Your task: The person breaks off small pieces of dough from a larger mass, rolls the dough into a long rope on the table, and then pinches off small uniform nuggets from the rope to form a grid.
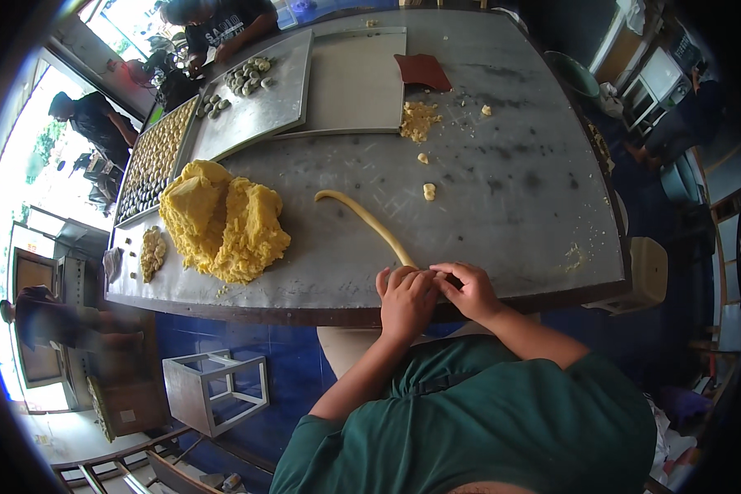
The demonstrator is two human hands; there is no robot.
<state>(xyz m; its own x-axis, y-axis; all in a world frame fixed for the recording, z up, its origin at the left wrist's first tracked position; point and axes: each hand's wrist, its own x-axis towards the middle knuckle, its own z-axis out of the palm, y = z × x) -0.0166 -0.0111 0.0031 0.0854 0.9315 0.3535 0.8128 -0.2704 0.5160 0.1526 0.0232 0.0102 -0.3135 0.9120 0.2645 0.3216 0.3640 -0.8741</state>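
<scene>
A long, thin rope of yellow dough [370, 221] lies curved on the metal-topped table, its near end running in under my hands. My left hand [408, 305] is closed over that end, fingers bent and close together. Right beside it, my right hand [471, 293] has its fingers curled toward the left one, fingertips meeting by the rope. Whatever the right fingers hold is hidden beneath them. To the left sits a big, rough mound of yellow dough [251, 226].
Small dough pieces [429, 192] and crumbs [420, 121] lie farther off, near a reddish-brown sheet [422, 72]. Metal trays [350, 82] stand at the back, one holding greyish lumps. A tray of small rounds [158, 152] is at far left. Other people work beyond. A stool [214, 391] stands below.
</scene>
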